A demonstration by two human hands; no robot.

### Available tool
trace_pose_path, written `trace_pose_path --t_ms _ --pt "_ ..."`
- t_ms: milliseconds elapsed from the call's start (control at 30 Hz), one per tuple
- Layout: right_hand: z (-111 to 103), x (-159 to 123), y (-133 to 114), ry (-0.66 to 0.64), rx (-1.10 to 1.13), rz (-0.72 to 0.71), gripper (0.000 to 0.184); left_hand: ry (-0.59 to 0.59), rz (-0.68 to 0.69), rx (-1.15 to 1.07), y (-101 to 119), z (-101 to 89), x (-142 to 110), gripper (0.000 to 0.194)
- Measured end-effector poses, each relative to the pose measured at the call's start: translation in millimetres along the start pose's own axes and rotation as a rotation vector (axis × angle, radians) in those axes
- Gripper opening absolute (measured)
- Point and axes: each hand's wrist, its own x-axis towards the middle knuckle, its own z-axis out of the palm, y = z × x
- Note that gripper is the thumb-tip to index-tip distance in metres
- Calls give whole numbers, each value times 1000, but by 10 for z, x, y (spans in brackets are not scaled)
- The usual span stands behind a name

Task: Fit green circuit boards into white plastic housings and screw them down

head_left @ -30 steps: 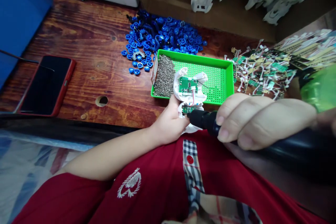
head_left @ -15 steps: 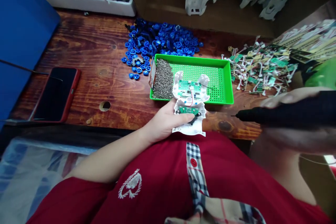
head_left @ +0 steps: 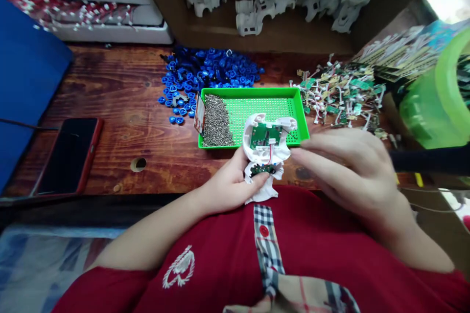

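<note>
While left hand [head_left: 231,182] grips casing [head_left: 260,156], right hand [head_left: 354,171] outstretched.

on the left half of the bench [head_left: 119,83], a broad lane of bare wood ran back to the white foam trays [head_left: 110,35], between the phone [head_left: 69,154] and the blue pieces [head_left: 220,72]. the cardboard box [head_left: 205,36] walled off the middle of the back edge. the green tray [head_left: 304,129] had open floor right of its screws [head_left: 216,124], but the white housing [head_left: 264,156] and left hand [head_left: 227,183] obstructed its front side. circuit boards [head_left: 341,95] and the green bucket [head_left: 418,115] crowded the right.
</note>
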Motion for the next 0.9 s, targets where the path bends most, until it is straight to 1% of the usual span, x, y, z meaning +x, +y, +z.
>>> trace_pose_path --t_ms 67,100,200,300,500,633,700,767,900 --pt "62 163 40 -46 -136 -173 24 5 58 52 14 9 -1 49" --pt "85 230 60 -63 -173 -234 22 8 81 70 17 12 -3 49" --pt "124 349 96 -133 -185 -334 15 11 112 101 13 7 -9 50" --pt "137 372 107 -185 -192 -370 15 13 106 95 0 -11 -12 51" --pt "152 385 132 -122 -192 -454 14 6 91 99 -3 -22 1 43" --pt "205 331 127 -31 -112 -490 19 38 128 79 -15 -17 2 40" --pt "256 270 102 33 -9 -475 21 42 152 114 -39 -24 -2 41" --pt "312 212 68 63 92 -411 23 38 183 185 -67 -39 -7 46" --pt "389 159 -3 89 236 -158 22 27 301 313 -89 -65 -4 55"
